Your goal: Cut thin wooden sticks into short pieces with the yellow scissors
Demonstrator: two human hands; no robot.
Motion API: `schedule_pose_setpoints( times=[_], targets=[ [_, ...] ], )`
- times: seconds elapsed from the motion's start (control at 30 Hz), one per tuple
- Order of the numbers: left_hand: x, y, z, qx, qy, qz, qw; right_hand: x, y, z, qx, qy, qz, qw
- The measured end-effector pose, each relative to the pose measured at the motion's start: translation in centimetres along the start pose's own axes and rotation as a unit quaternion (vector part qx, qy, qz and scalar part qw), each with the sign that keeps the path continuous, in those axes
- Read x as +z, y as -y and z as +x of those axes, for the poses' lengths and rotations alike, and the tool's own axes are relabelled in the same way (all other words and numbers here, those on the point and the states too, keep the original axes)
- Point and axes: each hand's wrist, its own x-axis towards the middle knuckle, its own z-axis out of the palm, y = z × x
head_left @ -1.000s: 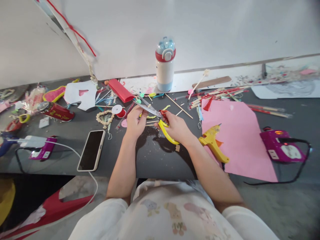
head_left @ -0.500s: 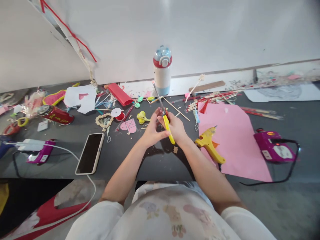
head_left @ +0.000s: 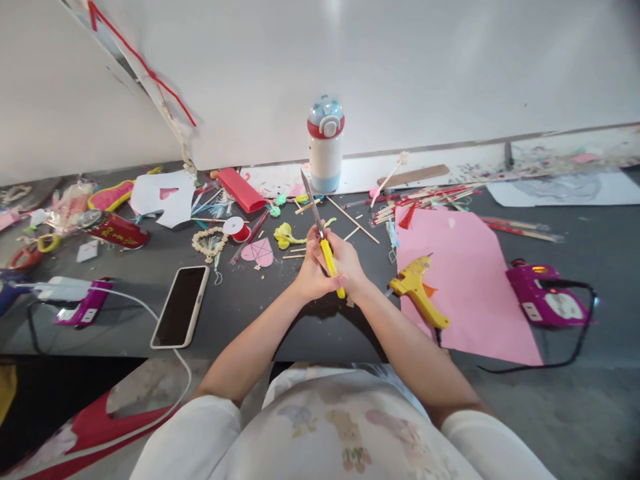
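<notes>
A pair of yellow-handled scissors (head_left: 328, 257), seen almost edge-on, points up and away with the blades together. My right hand (head_left: 350, 263) is closed around the handle from the right side. Pressed against it from the left, my left hand (head_left: 314, 267) has its fingers bunched near the base of the blades and its thumb across the handle. Whether anything small sits between the fingers is hidden. Just left of my hands lie a yellow crepe-like flower (head_left: 285, 235) and a pink paper heart (head_left: 257, 252). Behind the blade tip stands a white-and-blue bottle (head_left: 325, 157).
A yellow glue gun (head_left: 419, 288) rests on pink paper (head_left: 470, 280) at the right, near a purple power strip (head_left: 547, 297). At the left are a phone (head_left: 180, 307), a red can (head_left: 117, 230) and a ribbon spool (head_left: 237, 229). Thin sticks (head_left: 425, 203) lie behind.
My left hand has closed in from a looser, spread shape and now meets my right hand at the scissors. The scissors have shifted slightly left and lower.
</notes>
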Motion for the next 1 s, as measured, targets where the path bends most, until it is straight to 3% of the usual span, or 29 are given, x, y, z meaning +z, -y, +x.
schedule_pose_setpoints(
  times=[0.23, 0.4, 0.5, 0.6, 0.67, 0.73, 0.83, 1.0],
  targets=[
    [0.1, -0.2, 0.1, -0.011, -0.004, -0.005, 1.0, 0.1, 0.0, -0.1, 0.003, -0.004, 0.007, 1.0],
    [-0.3, -0.1, 0.3, -0.029, 0.014, 0.005, 0.999, -0.5, 0.3, 0.3, 0.032, 0.018, -0.048, 0.998],
    [-1.0, -0.4, 0.8, 0.002, 0.014, 0.003, 1.0, -1.2, 0.4, 0.4, 0.021, 0.011, -0.075, 0.997],
    [-2.4, -1.2, 1.4, 0.053, -0.07, 0.028, 0.996, -1.7, 0.4, 0.3, -0.011, -0.006, -0.096, 0.995],
    [-3.7, -1.7, 1.7, 0.078, -0.162, 0.106, 0.978, -1.8, 0.2, 0.3, -0.036, -0.019, -0.115, 0.992],
    [-4.9, -1.9, 1.9, 0.082, -0.218, 0.179, 0.956, -1.7, 0.0, 0.2, -0.063, -0.03, -0.135, 0.988],
    [-6.1, -2.1, 1.8, 0.115, -0.235, 0.258, 0.93, -1.6, -0.1, 0.1, -0.097, -0.034, -0.158, 0.982],
    [-6.3, -2.7, 1.5, 0.135, -0.223, 0.335, 0.905, -1.6, 0.2, -0.2, -0.122, -0.035, -0.16, 0.979]
  ],
)
